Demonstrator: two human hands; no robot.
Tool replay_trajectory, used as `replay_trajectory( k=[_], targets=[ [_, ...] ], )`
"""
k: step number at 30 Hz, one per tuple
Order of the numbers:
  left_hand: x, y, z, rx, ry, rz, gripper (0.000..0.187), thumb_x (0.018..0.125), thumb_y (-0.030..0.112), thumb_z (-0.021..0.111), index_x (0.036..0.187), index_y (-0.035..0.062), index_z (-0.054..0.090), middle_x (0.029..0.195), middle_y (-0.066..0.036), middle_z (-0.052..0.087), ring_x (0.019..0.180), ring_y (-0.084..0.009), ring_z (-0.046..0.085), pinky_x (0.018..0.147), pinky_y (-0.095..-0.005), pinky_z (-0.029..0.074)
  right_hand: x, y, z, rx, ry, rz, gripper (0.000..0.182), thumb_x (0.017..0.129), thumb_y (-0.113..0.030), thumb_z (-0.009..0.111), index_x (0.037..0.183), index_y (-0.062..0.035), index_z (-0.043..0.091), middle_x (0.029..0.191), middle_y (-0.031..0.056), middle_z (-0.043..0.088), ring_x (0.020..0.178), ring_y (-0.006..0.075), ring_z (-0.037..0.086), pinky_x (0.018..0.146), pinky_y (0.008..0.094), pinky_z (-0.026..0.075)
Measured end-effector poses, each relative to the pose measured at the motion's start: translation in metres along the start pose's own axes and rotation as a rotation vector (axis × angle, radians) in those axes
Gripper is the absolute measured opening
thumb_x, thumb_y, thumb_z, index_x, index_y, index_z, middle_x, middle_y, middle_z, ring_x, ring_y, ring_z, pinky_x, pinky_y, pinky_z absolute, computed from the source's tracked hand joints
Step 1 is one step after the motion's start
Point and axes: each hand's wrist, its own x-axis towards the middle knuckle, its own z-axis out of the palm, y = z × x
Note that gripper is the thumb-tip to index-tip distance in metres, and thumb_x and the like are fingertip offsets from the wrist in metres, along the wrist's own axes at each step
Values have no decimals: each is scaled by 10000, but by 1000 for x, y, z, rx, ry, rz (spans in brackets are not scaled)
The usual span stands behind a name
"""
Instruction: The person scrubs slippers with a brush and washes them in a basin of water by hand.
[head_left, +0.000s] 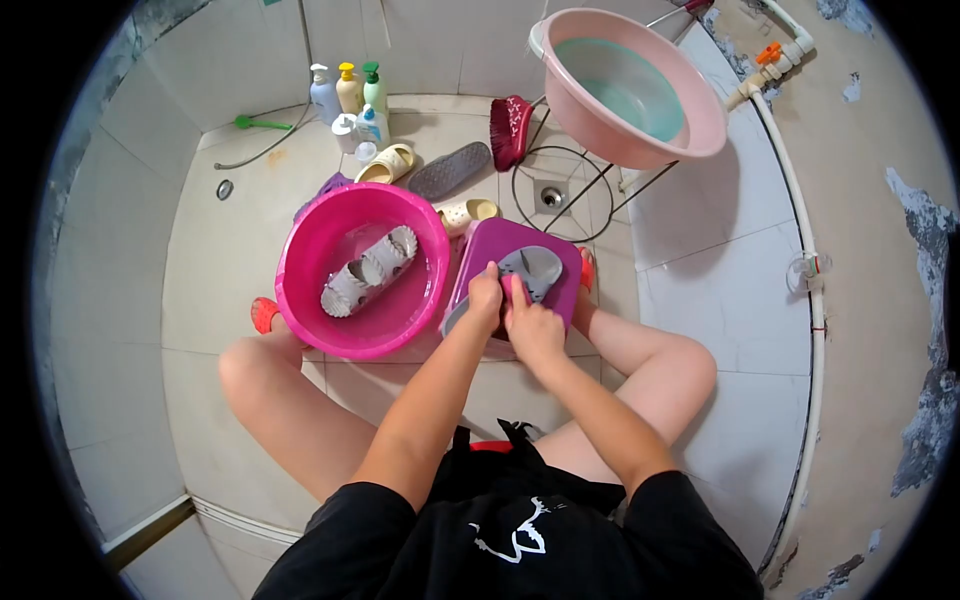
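Note:
A grey slipper (538,266) lies on a purple stool top (483,240) between my knees. My left hand (486,291) is closed on the slipper near its middle. My right hand (534,329) is closed around a small pink object (508,288), probably a brush, pressed at the slipper; its lower side is hidden. To the left stands a bright pink basin (300,305) holding a little water. Inside it rests a pale grey pair of slippers (370,271) with dark marks, one overlapping the other.
Cream clogs (388,164) and a dark grey slipper (449,171) lie beyond the basin. Several pump bottles (349,90) stand by the back wall. A pale pink basin (640,150) of water sits on a wire stand above a floor drain (550,198), beside a red brush (510,132).

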Motion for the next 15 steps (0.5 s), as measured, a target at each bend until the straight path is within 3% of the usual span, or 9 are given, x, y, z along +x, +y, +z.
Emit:
replay_trajectory(
  k=[3,5,6,7,9,10,12,15],
  targets=[
    [-2,-4,5,28,-11,55,402,969,348,477,845,-19,587,775,-85,580,560,-186,510,513,-328,443,51,7,3,-41,47,62,492,920,-338,468,1347,-98,414,594,131,631,530,315,640,496,439,520],
    [-29,9,8,-138,-94,-36,347,973,360,442,860,54,560,737,-76,585,563,-216,572,501,-356,469,86,16,23,-43,63,113,510,923,-337,462,1361,-87,386,621,140,642,542,329,642,501,444,520],
    [-33,13,6,-93,-90,-52,358,984,362,418,924,37,557,824,-101,617,640,-215,594,605,-350,500,82,9,18,-40,64,105,510,923,-337,462,1361,-87,386,621,140,642,542,329,642,501,444,520],
    [-18,5,1,-99,-86,-49,358,984,362,418,924,37,557,824,-101,617,640,-215,594,605,-350,500,70,-1,7,-10,27,77,517,921,-338,465,1363,-84,381,627,141,645,545,332,642,505,447,521],
    [25,-22,-4,-3,-130,49,379,990,372,401,939,28,552,890,-109,630,732,-202,601,725,-326,495,40,-5,6,-12,-25,-13,530,915,-342,468,1373,-95,367,616,143,642,540,336,642,506,462,518],
    [6,-12,4,-174,-88,26,396,990,383,400,928,31,572,873,-94,625,779,-189,589,785,-314,469,22,-8,-3,-16,-79,-6,514,916,-341,465,1367,-109,382,609,140,640,533,333,641,501,463,517],
    [-14,4,5,-143,-71,16,402,989,388,399,939,31,577,863,-97,628,765,-202,592,773,-341,475,14,-8,-14,-21,-140,4,499,916,-340,462,1361,-123,396,602,138,637,527,329,639,497,464,516],
    [2,-4,-1,-6,-131,-62,424,987,405,391,983,24,579,871,-123,634,712,-253,601,718,-408,495,42,11,-12,-116,-44,-59,450,920,-330,460,1304,-95,460,606,131,641,525,317,641,477,445,510]
  ],
)
